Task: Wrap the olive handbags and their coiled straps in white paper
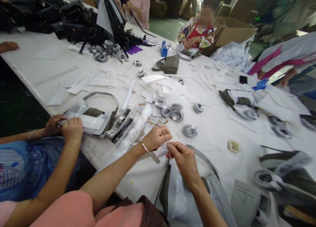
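My left hand (158,138), with a bracelet at the wrist, is closed in a pinch on a thin white string (167,143). Close beside it, my right hand (184,159) pinches the same string between thumb and fingertips. A small grey tag (155,157) lies just under my left wrist; whether the string joins it I cannot tell. Below my right forearm sits an olive handbag (164,194) partly covered in pale wrapping (181,200), its wrapped strap (203,157) curving behind my hand.
Coiled grey straps (177,115), paper strips (101,82) and small printed cards (154,121) lie ahead. To the left, a co-worker's hands (72,128) hold another wrapped bag (95,123). A grey box (245,200) and more bags (278,164) are at right.
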The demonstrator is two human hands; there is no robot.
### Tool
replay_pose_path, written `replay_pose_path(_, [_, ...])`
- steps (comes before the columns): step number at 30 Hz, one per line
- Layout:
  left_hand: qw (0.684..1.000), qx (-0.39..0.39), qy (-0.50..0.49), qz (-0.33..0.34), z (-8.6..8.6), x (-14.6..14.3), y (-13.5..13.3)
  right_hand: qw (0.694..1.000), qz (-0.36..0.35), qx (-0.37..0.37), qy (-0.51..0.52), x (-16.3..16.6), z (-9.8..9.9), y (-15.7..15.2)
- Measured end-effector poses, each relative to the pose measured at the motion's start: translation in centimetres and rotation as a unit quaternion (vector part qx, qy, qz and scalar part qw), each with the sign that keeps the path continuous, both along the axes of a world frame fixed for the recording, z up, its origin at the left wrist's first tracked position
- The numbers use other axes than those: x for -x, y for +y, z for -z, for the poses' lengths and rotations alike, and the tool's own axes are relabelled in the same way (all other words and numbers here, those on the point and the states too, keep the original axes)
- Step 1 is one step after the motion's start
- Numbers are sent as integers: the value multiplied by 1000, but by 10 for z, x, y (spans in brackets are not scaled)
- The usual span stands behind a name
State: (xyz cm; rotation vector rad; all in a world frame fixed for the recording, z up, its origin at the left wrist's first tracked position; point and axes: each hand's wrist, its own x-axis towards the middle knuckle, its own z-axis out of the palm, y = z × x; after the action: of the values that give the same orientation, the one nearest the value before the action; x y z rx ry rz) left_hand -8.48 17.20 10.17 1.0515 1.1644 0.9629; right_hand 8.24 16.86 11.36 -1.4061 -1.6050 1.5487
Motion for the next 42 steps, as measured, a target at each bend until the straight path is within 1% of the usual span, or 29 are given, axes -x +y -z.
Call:
replay_pose_path(2, [999,19,-29,11,5,1,-3,995,-7,-82,-61,-4,1,-2])
replay_pose_path(4, [997,26,-63,30,8,2,-6,988,5,-128,-89,-9,1,-2])
replay_pose_path(5, [996,24,-75,40,9,3,-7,987,21,-129,-90,-12,0,-2])
replay_pose_path(8, [995,14,-76,68,12,5,-9,990,59,-100,-82,-20,-1,1])
replay_pose_path(9, [995,11,-71,74,12,6,-9,990,56,-97,-83,-23,-1,2])
replay_pose_path(11, [995,8,-65,78,13,6,-9,991,23,-97,-94,-27,-1,3])
replay_pose_path(12, [995,8,-69,73,14,5,-9,991,1,-85,-98,-28,0,3])
replay_pose_path(13, [995,8,-81,64,14,4,-9,994,-22,-56,-96,-29,0,2])
replay_pose_path(15, [991,19,-122,49,16,0,-10,996,-57,45,-61,-32,1,-2])
replay_pose_path(17, [986,33,-158,43,19,-6,-11,986,-67,150,17,-34,3,-8])
replay_pose_path(19, [984,41,-170,38,21,-11,-13,969,-42,216,116,-35,6,-14])
replay_pose_path(21, [984,44,-170,38,23,-15,-15,945,2,253,206,-36,7,-19])
replay_pose_path(23, [981,51,-180,60,24,-19,-17,921,39,280,267,-37,7,-22])
replay_pose_path(25, [971,70,-201,108,24,-21,-19,905,52,296,300,-38,6,-22])
replay_pose_path(27, [959,95,-210,167,25,-23,-21,896,53,303,319,-40,5,-20])
replay_pose_path(29, [949,120,-197,214,28,-26,-22,895,52,297,328,-44,6,-18])
replay_pose_path(30, [948,129,-188,224,30,-27,-23,901,52,279,328,-46,8,-17])
replay_pose_path(33, [956,131,-172,200,39,-29,-24,929,61,202,305,-53,14,-17])
replay_pose_path(35, [961,122,-176,175,45,-31,-25,933,69,188,299,-56,19,-20])
replay_pose_path(37, [961,117,-192,163,50,-36,-26,920,83,214,318,-56,23,-24])
replay_pose_path(39, [959,118,-208,154,54,-43,-28,903,110,240,340,-53,25,-27])
replay_pose_path(42, [953,132,-235,138,60,-55,-30,894,189,242,325,-51,26,-25])
